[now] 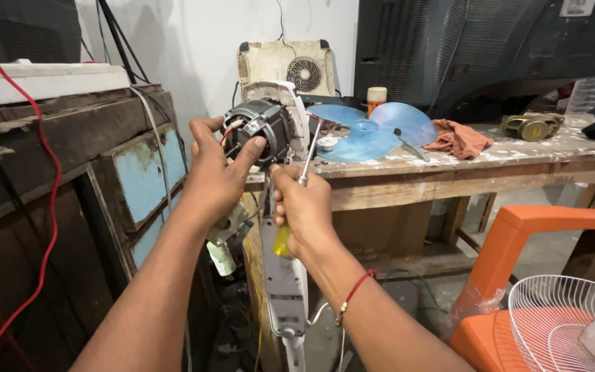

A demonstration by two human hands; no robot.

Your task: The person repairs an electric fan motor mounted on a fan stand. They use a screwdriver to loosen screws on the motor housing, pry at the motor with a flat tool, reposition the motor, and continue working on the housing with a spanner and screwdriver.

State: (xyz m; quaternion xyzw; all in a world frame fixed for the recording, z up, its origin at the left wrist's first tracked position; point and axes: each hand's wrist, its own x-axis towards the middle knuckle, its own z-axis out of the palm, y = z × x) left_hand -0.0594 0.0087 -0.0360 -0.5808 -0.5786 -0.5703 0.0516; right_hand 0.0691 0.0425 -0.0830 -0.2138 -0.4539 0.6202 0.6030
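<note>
The left hand is gripping the fan motor, its fingers curling round the dark metal body from the left side and the thumb pressing against the front of the windings. The motor is sitting at the top of a white fan stand, which is running down between both forearms toward the floor.

The right hand is closing tightly round a screwdriver, wrapping its yellow handle so that only the butt end is showing below the palm. The steel shaft is rising up out of the fist, slanting slightly rightward, and its tip is ending just beside the right side of the motor housing; whether it is touching a screw there cannot be told. A red thread bracelet is circling the right wrist.

Beyond the right hand, a blue fan blade is lying flat on the wooden bench, with an orange rag lying further right of it. Below and to the right of the right forearm, a white wire fan guard is resting on an orange plastic chair. Left of the left hand, a red cable is hanging across old wooden boxes
</note>
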